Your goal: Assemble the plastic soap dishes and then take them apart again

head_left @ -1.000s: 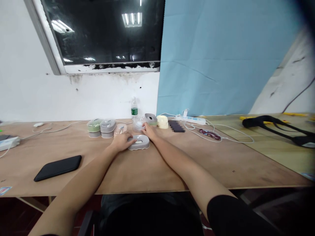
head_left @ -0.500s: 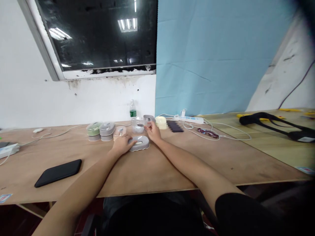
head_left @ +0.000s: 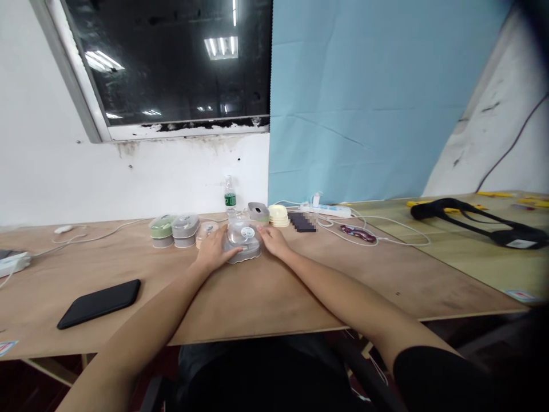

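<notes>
a clear plastic cover (head_left: 241,228) with a round white sticker sits over a grey scalloped-edged box (head_left: 245,257) near the middle of the worktop (head_left: 317,280); whether the two are pressed together cannot be told. the left hand (head_left: 213,250) is at the left end, its grip part-curled with the thumb stretched across the front; how firmly it holds cannot be told. the right hand (head_left: 274,240) has its grip nearly closed, thumb and fingertips on the cover's right edge. just beyond the left hand is a peach box (head_left: 206,230), with a grey two-tier box (head_left: 186,230) and a green-topped box (head_left: 161,229) to its left. a green-labelled bottle (head_left: 230,197) stands behind, and cream stacked lids (head_left: 278,216) lie beyond the right hand.
</notes>
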### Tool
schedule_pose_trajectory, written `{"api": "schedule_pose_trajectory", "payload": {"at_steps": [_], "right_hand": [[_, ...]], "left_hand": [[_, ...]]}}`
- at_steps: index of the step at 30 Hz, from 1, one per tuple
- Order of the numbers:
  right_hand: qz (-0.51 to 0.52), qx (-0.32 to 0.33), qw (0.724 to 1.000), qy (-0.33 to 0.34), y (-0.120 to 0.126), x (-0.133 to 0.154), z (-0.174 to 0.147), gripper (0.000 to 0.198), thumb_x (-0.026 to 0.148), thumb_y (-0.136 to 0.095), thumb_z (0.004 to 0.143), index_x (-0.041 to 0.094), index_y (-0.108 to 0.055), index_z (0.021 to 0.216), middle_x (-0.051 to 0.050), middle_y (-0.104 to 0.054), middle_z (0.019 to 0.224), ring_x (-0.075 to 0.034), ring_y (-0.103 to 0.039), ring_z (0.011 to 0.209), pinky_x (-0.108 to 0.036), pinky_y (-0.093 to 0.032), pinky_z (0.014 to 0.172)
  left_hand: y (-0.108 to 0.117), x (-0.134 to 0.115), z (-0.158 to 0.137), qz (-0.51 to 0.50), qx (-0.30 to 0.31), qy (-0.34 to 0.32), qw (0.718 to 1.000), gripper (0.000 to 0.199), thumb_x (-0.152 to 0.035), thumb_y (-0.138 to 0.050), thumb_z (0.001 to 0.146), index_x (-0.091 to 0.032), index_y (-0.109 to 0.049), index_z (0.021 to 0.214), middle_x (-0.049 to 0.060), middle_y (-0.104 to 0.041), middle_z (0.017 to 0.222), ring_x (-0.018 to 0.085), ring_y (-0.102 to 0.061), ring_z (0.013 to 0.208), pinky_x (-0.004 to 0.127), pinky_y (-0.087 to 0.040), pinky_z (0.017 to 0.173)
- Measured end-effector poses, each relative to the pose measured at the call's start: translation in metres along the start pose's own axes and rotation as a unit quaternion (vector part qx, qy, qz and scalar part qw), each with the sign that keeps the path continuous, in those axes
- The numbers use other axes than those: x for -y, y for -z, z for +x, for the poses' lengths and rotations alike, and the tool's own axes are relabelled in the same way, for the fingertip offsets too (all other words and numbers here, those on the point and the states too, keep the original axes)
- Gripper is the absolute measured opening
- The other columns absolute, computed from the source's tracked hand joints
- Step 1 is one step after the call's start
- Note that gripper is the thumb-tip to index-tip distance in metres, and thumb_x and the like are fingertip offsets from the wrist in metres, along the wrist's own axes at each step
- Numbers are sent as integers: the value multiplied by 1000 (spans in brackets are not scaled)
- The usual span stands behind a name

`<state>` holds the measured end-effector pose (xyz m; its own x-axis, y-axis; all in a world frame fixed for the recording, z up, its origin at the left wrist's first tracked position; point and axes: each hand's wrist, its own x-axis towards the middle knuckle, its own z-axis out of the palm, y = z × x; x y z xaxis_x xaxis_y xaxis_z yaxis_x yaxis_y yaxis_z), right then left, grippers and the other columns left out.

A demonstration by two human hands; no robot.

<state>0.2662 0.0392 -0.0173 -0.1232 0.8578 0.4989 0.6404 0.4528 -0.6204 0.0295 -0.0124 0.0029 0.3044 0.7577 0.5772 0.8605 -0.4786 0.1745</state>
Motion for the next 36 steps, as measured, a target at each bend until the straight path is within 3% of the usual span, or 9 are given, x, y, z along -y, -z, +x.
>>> {"api": "schedule_pose_trajectory", "payload": {"at_steps": [5,12,20,26,32,34,36], "right_hand": [[-54,67,996,-10,-2,0,0,60,60,-28,93,20,-67,71,-5,-67,68,-21,-61,72,-27,-43,67],[-97,95,991,1,-4,1,1,59,58,-28,94,21,-70,77,-6,-70,78,-20,-62,77,-26,-41,65],[-139,83,987,6,-6,3,1,69,65,-26,92,16,-69,71,-6,-65,67,-15,-56,63,-23,-29,55],[-137,99,986,8,-3,8,-1,60,62,-34,91,16,-72,80,-7,-69,75,-16,-57,69,-23,-34,61],[-122,109,987,-8,-2,9,0,53,56,-38,93,17,-73,87,-8,-71,81,-18,-60,76,-23,-37,65],[-119,115,986,-12,-3,7,0,54,57,-39,92,16,-73,84,-7,-70,80,-18,-60,75,-23,-37,65],[-111,119,987,-10,-3,6,1,54,58,-40,91,16,-72,83,-7,-70,79,-18,-60,75,-23,-37,65]], "left_hand": [[6,2,0,57,84,50,994,75,-78,-50,70,-18,-56,115,12,-67,103,32,-62,99,41,-46,83],[9,10,0,48,162,50,984,66,-80,-42,71,-21,-62,91,9,-68,91,28,-64,88,34,-46,69],[19,21,4,-22,234,37,971,58,-74,-57,66,-21,-63,91,3,-69,87,21,-64,80,28,-44,65],[20,20,4,-8,230,60,971,61,-77,-57,62,-21,-63,85,4,-69,85,22,-63,78,28,-41,62],[20,21,4,-31,250,39,967,60,-76,-50,69,-20,-64,84,4,-68,83,21,-62,76,27,-40,63],[20,22,4,-29,253,35,966,62,-76,-53,67,-19,-64,90,5,-68,86,22,-63,78,28,-42,65],[18,22,2,-27,231,32,972,72,-75,-59,64,-20,-61,110,7,-69,96,25,-64,86,30,-44,71]]}}
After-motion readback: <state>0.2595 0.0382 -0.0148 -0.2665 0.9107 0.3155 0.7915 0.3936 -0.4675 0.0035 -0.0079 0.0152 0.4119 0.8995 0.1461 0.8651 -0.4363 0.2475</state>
